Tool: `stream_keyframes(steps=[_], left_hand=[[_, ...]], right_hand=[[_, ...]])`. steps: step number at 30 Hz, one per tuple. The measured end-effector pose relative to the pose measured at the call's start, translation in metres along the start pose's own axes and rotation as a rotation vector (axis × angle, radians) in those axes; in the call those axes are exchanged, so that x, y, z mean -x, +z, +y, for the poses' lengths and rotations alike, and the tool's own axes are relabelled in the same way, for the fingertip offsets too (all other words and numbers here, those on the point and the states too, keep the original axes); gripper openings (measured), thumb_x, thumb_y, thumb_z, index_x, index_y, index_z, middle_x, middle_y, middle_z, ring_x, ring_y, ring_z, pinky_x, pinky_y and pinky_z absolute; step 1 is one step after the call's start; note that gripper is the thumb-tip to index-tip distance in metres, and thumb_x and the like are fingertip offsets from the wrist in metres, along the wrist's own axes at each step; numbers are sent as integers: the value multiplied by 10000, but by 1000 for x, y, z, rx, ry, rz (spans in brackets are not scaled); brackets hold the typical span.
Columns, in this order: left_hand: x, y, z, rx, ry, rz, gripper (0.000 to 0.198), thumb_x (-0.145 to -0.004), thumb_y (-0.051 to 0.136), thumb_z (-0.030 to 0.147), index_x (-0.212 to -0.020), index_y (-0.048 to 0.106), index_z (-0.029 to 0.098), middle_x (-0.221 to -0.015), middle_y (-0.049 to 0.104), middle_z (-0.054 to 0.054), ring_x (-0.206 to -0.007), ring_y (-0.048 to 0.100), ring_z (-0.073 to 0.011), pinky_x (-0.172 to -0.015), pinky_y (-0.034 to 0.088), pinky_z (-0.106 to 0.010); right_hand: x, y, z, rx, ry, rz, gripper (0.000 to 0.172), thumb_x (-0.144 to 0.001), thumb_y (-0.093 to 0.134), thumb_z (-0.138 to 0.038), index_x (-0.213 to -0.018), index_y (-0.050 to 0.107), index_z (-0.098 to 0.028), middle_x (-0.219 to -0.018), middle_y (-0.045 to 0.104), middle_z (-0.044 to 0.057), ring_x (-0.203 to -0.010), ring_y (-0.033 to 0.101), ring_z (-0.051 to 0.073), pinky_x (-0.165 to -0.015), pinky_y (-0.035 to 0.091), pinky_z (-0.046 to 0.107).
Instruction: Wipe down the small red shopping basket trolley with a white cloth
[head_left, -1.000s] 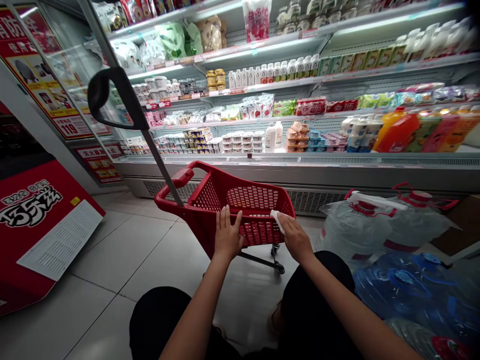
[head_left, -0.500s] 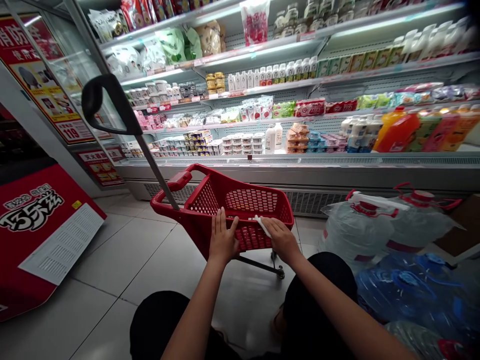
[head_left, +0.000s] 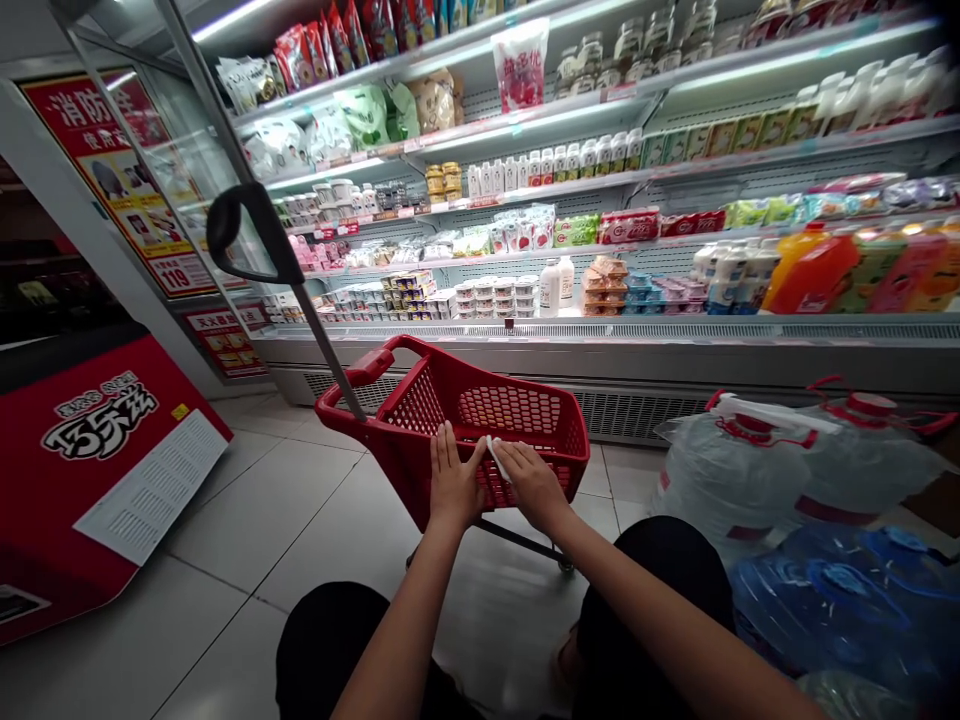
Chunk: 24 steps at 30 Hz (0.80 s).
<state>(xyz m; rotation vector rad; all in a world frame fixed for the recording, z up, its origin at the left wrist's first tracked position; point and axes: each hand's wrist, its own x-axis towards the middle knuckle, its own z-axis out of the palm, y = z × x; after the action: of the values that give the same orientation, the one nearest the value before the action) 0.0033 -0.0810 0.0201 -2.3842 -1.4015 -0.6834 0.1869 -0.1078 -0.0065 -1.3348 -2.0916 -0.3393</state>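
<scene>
A red plastic shopping cart (head_left: 420, 395) with perforated basket walls stands in front of my knees. My left hand (head_left: 455, 482) lies flat against its near side, fingers stretched upward and thumb out, with nothing in it. Close beside it, my right hand (head_left: 534, 480) presses a folded white wipe (head_left: 498, 458) onto the basket's near wall. Only the edge of the wipe shows past the fingers; whether it is cloth or paper I cannot tell. The inside of the basket is partly visible over the rim.
A metal pole with a black handle (head_left: 255, 235) rises at the cart's left end. Behind stands a refrigerated shelf (head_left: 450, 345) of dairy and drinks. Large clear water jugs (head_left: 720, 470) and blue ones (head_left: 825, 590) crowd the right. A red cabinet (head_left: 150, 480) is at left.
My right hand has slid left along the basket wall with the wipe, closer to my left hand. My left hand stays flat on the cart. The view has shifted slightly.
</scene>
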Motion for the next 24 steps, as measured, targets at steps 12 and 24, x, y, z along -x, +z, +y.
stream_keyframes(steps=[12, 24], left_hand=[[0, -4, -19, -16, -32, 14, 1081, -682, 752, 119, -1621, 282, 377, -1741, -117, -31, -1586, -11, -418, -1261, 183, -618], [6, 20, 12, 21, -54, -24, 957, -711, 717, 166, -1598, 362, 223, -1727, 159, -143, -1574, 86, -450, -1250, 191, -625]], right_hand=[[63, -23, 57, 55, 76, -4, 796, -867, 382, -6, -1626, 307, -234, -1471, 604, 75, -1352, 543, 233, -1146, 457, 460], [20, 6, -11, 53, 32, 32, 772, -818, 448, -18, -1577, 397, -146, -1499, 577, 128, -1358, 537, 277, -1161, 429, 473]])
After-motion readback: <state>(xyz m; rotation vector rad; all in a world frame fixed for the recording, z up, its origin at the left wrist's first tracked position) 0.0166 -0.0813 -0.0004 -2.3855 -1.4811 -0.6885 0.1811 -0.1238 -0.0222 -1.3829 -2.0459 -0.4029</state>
